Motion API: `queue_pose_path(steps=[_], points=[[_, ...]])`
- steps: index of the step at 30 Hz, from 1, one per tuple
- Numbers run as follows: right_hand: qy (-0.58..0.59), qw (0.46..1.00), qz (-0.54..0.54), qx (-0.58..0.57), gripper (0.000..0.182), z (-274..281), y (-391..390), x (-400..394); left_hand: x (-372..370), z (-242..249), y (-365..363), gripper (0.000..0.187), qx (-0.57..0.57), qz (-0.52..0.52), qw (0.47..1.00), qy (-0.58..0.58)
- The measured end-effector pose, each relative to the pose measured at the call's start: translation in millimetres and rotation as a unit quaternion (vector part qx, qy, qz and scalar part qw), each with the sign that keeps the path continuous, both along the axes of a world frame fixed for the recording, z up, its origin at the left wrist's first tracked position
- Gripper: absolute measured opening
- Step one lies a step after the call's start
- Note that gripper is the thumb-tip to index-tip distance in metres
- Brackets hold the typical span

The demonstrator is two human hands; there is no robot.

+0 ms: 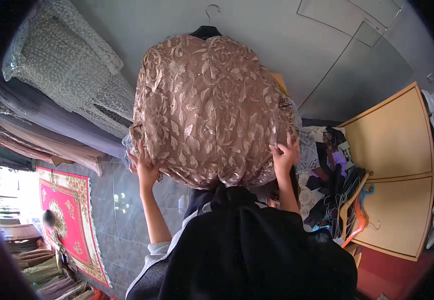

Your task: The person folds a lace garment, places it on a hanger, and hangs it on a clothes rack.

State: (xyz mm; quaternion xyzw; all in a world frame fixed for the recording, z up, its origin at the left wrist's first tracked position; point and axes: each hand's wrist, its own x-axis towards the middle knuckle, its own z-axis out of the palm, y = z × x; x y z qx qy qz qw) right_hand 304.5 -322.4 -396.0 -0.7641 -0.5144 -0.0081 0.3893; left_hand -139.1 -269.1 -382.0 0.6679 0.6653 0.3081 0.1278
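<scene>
A brown lace blouse (212, 105) with pale leaf-shaped embroidery is spread out in front of me on a black hanger (206, 32), its metal hook showing at the top. My left hand (147, 170) is closed on the left side of the blouse near its lower edge. On the opposite side, my right hand (283, 159) pinches the fabric between thumb and fingers. Between the hands the hem bunches and puffs out. Part of a yellow strip shows behind the right shoulder of the garment.
Silver beaded gowns (72, 65) and long grey and beige garments hang at the left. A red patterned rug (64, 215) lies beyond. At the right, hangers (354, 210) and dark clothes are piled beside a light wooden cabinet (392, 150).
</scene>
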Motion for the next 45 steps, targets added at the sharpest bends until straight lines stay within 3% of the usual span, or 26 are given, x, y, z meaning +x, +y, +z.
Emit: queue_pose_path(steps=[3, 5, 8, 9, 10, 12, 14, 16, 17, 18, 20, 21, 23, 24, 26, 29, 31, 33, 35, 36, 38, 39, 41, 42, 44, 45], points=[[0.065, 0.996, 0.025, 0.048, 0.021, 14, 9, 6, -10, 23, -2, 0.027, 0.044, 0.010, 0.997, -0.061], [0.087, 0.992, 0.049, 0.075, 0.024, 24, 18, 20, -9, 55, 2, 0.016, 0.109, -0.004, 0.990, -0.084], [0.246, 0.950, 0.116, 0.156, 0.034, 64, 47, 25, -30, 75, 37, 0.017, 0.189, -0.090, 0.973, -0.101], [0.227, 0.954, 0.106, 0.166, 0.034, 87, 57, 23, -32, 88, 48, 0.031, 0.197, -0.097, 0.973, -0.066], [0.240, 0.951, 0.107, 0.164, 0.026, 112, 66, 20, -30, 103, 61, 0.031, 0.198, -0.097, 0.973, -0.065], [0.258, 0.937, 0.108, 0.207, 0.022, 136, 98, 24, -23, 132, 93, 0.014, 0.211, -0.110, 0.954, -0.182], [0.259, 0.931, 0.115, 0.231, 0.023, 155, 139, 35, -19, 156, 133, 0.016, 0.216, -0.100, 0.960, -0.149], [0.256, 0.922, 0.119, 0.263, 0.031, 172, 188, 41, -11, 173, 177, 0.020, 0.189, -0.100, 0.954, -0.212], [0.202, 0.934, 0.112, 0.272, 0.032, 177, 215, 47, -10, 180, 200, 0.025, 0.186, -0.104, 0.960, -0.181], [0.147, 0.944, 0.098, 0.277, 0.034, 177, 234, 55, -9, 183, 220, 0.029, 0.180, -0.111, 0.966, -0.150], [0.080, 0.963, 0.063, 0.250, 0.033, 165, 288, 72, -5, 165, 268, 0.036, 0.164, -0.037, 0.961, -0.218], [0.011, 0.979, 0.012, 0.205, 0.032, 168, 294, 63, -2, 166, 277, 0.041, 0.079, -0.098, 0.951, -0.281], [0.024, 0.992, -0.016, 0.126, 0.032, 153, 318, 51, 9, 150, 293, 0.047, 0.094, -0.076, 0.960, -0.252], [0.023, 0.998, -0.028, 0.053, 0.032, 146, 319, 38, -6, 126, 319, 0.041, 0.024, -0.086, 0.962, -0.257], [0.008, 0.999, -0.031, 0.004, 0.035, 123, 320, 27, -1, 116, 310, 0.033, -0.050, -0.095, 0.908, -0.406], [0.061, 0.998, 0.001, 0.025, 0.041, 60, 330, 43, 0, 114, 266, 0.037, -0.006, -0.138, 0.889, -0.437], [0.064, 0.995, 0.025, 0.066, 0.044, 40, 324, 46, -16, 91, 240, 0.049, 0.051, -0.068, 0.934, -0.348], [0.086, 0.988, -0.038, 0.119, 0.051, 61, 284, 17, -12, 93, 194, 0.062, -0.013, 0.064, 0.982, -0.179], [0.054, 0.997, -0.056, 0.023, 0.051, 112, 236, -37, -6, 83, 165, 0.075, -0.062, 0.136, 0.985, -0.080], [0.003, 0.994, -0.012, 0.105, 0.046, 108, 224, -60, -15, 55, 165, 0.086, -0.047, 0.131, 0.989, -0.056], [-0.066, 0.981, 0.150, 0.108, 0.044, 130, 193, -115, 8, 71, 142, 0.087, -0.066, 0.150, 0.986, -0.007], [-0.095, 0.955, 0.256, 0.115, 0.043, 120, 178, -138, 22, 81, 136, 0.078, -0.056, 0.178, 0.982, 0.029], [-0.243, 0.830, 0.500, 0.047, 0.042, 95, 163, -150, 16, 67, 146, 0.065, -0.021, 0.186, 0.980, 0.074], [-0.270, 0.848, 0.456, 0.010, 0.042, 94, 165, -139, 7, 47, 152, 0.052, 0.062, 0.176, 0.981, 0.051], [-0.332, 0.852, 0.382, -0.134, 0.044, 100, 185, -92, 11, 50, 154, 0.049, 0.048, 0.189, 0.979, 0.064], [-0.337, 0.877, 0.321, -0.121, 0.044, 89, 193, -68, 10, 51, 155, 0.045, 0.030, 0.208, 0.975, 0.073]])
